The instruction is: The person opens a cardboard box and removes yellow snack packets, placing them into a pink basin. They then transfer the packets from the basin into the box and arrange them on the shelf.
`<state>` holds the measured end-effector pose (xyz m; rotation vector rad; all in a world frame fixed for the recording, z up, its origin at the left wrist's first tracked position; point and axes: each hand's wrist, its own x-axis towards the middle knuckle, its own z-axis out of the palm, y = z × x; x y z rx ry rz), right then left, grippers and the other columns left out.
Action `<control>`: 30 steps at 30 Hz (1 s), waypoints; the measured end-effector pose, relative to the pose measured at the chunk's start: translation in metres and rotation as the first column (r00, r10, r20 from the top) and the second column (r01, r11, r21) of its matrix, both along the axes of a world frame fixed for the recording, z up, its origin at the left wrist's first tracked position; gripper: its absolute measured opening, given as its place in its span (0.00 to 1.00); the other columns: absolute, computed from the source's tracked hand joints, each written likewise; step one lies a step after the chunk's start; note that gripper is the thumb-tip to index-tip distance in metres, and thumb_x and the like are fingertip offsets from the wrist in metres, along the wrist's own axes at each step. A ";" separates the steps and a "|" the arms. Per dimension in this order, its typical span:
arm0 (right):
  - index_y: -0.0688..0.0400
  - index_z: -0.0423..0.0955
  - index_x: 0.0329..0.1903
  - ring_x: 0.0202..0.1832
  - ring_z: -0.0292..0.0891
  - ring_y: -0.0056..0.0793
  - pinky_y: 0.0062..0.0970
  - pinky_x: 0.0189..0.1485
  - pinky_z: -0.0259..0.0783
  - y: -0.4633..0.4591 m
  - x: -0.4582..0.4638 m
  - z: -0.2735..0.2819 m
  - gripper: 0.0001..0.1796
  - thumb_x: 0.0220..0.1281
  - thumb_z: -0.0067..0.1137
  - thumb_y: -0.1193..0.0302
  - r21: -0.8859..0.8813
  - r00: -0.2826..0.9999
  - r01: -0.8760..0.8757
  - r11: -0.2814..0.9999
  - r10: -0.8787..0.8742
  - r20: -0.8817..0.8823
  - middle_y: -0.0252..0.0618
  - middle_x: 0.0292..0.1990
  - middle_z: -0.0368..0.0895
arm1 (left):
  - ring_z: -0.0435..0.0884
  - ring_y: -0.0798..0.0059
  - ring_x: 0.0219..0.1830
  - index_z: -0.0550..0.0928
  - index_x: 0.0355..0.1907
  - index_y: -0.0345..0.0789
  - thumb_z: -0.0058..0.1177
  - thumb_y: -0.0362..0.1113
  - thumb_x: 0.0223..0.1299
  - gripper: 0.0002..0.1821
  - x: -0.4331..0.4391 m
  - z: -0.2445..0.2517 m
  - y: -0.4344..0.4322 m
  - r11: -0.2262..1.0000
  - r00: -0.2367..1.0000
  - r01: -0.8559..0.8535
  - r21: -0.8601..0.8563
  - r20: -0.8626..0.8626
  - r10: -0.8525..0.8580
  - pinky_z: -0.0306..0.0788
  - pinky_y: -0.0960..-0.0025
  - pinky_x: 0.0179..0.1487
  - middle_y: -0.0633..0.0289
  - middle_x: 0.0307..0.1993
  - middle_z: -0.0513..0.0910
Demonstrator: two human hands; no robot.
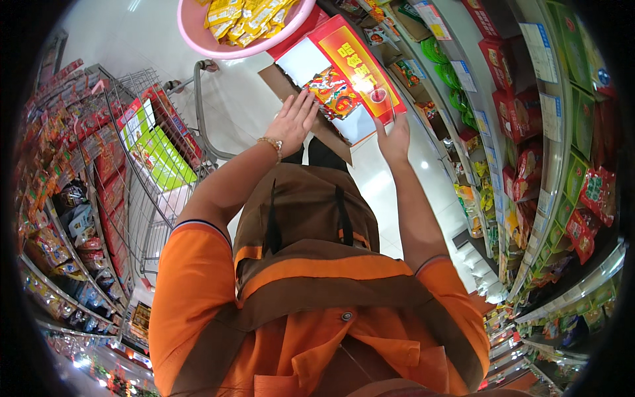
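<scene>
Before me stands an open cardboard carton (297,62) with a red and yellow printed flap (361,67) folded out on its right side. Shiny red and orange packets (337,97) lie inside, between white inner flaps. My left hand (296,115), a beaded bracelet at its wrist, is stretched flat over the carton's near left edge. Its fingertips reach the packets and grasp nothing. My right hand (396,136) is at the near right corner of the printed flap, thumb and fingers around its edge.
A pink basin (186,30) of yellow packets is beyond the carton. To my left stands a wire shopping cart (144,198) holding a green box (166,161). Stocked shelves (540,198) run along my right, and packaged goods (54,243) line the far left.
</scene>
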<state>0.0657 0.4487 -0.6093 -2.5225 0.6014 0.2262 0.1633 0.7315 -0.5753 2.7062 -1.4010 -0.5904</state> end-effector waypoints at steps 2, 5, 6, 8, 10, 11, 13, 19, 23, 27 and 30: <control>0.63 0.67 0.52 0.55 0.70 0.55 0.49 0.57 0.66 0.010 0.050 -0.013 0.36 0.50 0.73 0.53 -0.072 0.995 -0.097 0.993 0.098 0.014 0.55 0.47 0.76 | 0.52 0.59 0.77 0.67 0.68 0.29 0.51 0.37 0.58 0.33 0.001 -0.002 0.001 1.000 0.999 0.009 -0.025 0.033 -0.008 0.45 0.50 0.77 0.49 0.73 0.60; 0.61 0.63 0.60 0.61 0.66 0.51 0.56 0.61 0.63 0.033 0.113 -0.007 0.46 0.44 0.76 0.50 -0.146 0.980 -0.157 0.977 0.136 -0.145 0.53 0.53 0.73 | 0.54 0.61 0.77 0.74 0.62 0.30 0.58 0.43 0.54 0.33 0.010 0.020 -0.002 0.969 0.951 -0.180 -0.169 -0.282 0.128 0.47 0.47 0.76 0.51 0.72 0.62; 0.60 0.62 0.62 0.62 0.66 0.50 0.58 0.62 0.63 0.037 0.124 -0.006 0.48 0.42 0.77 0.50 -0.176 0.965 -0.184 0.967 0.144 -0.217 0.52 0.55 0.71 | 0.55 0.62 0.76 0.79 0.56 0.30 0.64 0.50 0.50 0.33 0.006 0.022 -0.005 0.920 0.931 -0.297 -0.256 -0.291 0.220 0.48 0.41 0.74 0.54 0.71 0.64; 0.60 0.59 0.65 0.63 0.64 0.49 0.63 0.62 0.62 0.037 0.132 -0.022 0.51 0.42 0.77 0.51 -0.145 0.966 -0.162 0.976 0.126 -0.227 0.52 0.57 0.69 | 0.53 0.60 0.77 0.80 0.53 0.30 0.66 0.50 0.50 0.32 0.003 0.016 -0.014 0.826 0.873 -0.483 -0.290 -0.227 0.431 0.47 0.37 0.73 0.55 0.71 0.63; 0.61 0.56 0.68 0.68 0.61 0.50 0.68 0.61 0.62 0.032 0.138 -0.031 0.56 0.40 0.78 0.52 -0.075 0.961 -0.152 0.986 0.129 -0.246 0.55 0.61 0.66 | 0.53 0.54 0.77 0.76 0.57 0.28 0.72 0.49 0.45 0.39 0.004 0.005 -0.020 0.747 0.817 -0.562 -0.356 -0.096 0.569 0.49 0.31 0.70 0.47 0.70 0.62; 0.63 0.57 0.68 0.68 0.61 0.50 0.65 0.62 0.63 0.031 0.138 -0.035 0.56 0.39 0.78 0.52 -0.059 0.960 -0.168 0.984 0.149 -0.238 0.57 0.62 0.66 | 0.53 0.52 0.76 0.72 0.59 0.27 0.72 0.47 0.45 0.41 0.002 0.002 -0.024 0.665 0.744 -0.645 -0.377 -0.112 0.658 0.50 0.31 0.70 0.44 0.70 0.62; 0.66 0.57 0.69 0.68 0.62 0.51 0.60 0.64 0.64 0.027 0.138 -0.040 0.57 0.38 0.77 0.53 -0.029 0.955 -0.206 0.978 0.195 -0.223 0.59 0.63 0.66 | 0.54 0.47 0.75 0.66 0.63 0.25 0.74 0.44 0.43 0.47 -0.001 0.003 -0.036 0.466 0.564 -0.784 -0.410 -0.155 0.811 0.52 0.30 0.68 0.37 0.69 0.60; 0.74 0.64 0.63 0.56 0.76 0.54 0.35 0.62 0.72 0.001 0.162 -0.013 0.53 0.35 0.76 0.55 0.226 0.898 -0.274 0.935 0.333 -0.288 0.62 0.53 0.78 | 0.79 0.64 0.46 0.64 0.62 0.23 0.66 0.31 0.52 0.37 -0.027 -0.054 -0.040 -0.185 -0.241 -0.970 0.160 -0.742 0.626 0.74 0.63 0.48 0.44 0.50 0.77; 0.76 0.63 0.63 0.55 0.76 0.56 0.37 0.61 0.72 0.010 0.159 -0.015 0.54 0.38 0.75 0.53 0.083 0.883 -0.362 0.928 0.371 -0.289 0.63 0.53 0.78 | 0.84 0.64 0.44 0.71 0.56 0.24 0.58 0.23 0.51 0.26 -0.020 -0.041 -0.055 -0.084 -0.382 -0.920 0.383 -0.826 0.415 0.77 0.68 0.46 0.50 0.43 0.84; 0.69 0.52 0.72 0.68 0.62 0.50 0.58 0.64 0.64 0.032 0.136 -0.035 0.60 0.40 0.74 0.51 -0.099 0.943 -0.284 0.954 0.259 -0.209 0.56 0.63 0.68 | 0.85 0.60 0.39 0.79 0.45 0.27 0.56 0.28 0.54 0.15 -0.029 -0.059 -0.059 -0.095 -0.275 -0.959 0.267 -0.794 0.542 0.77 0.64 0.44 0.50 0.36 0.86; 0.65 0.46 0.75 0.69 0.58 0.48 0.69 0.63 0.60 0.043 0.145 -0.021 0.63 0.43 0.72 0.49 -0.156 0.900 -0.327 0.932 0.257 -0.351 0.53 0.65 0.65 | 0.85 0.52 0.40 0.80 0.42 0.27 0.53 0.31 0.57 0.12 -0.030 -0.057 -0.064 -0.051 -0.180 -0.979 0.199 -0.714 0.676 0.76 0.61 0.44 0.45 0.34 0.85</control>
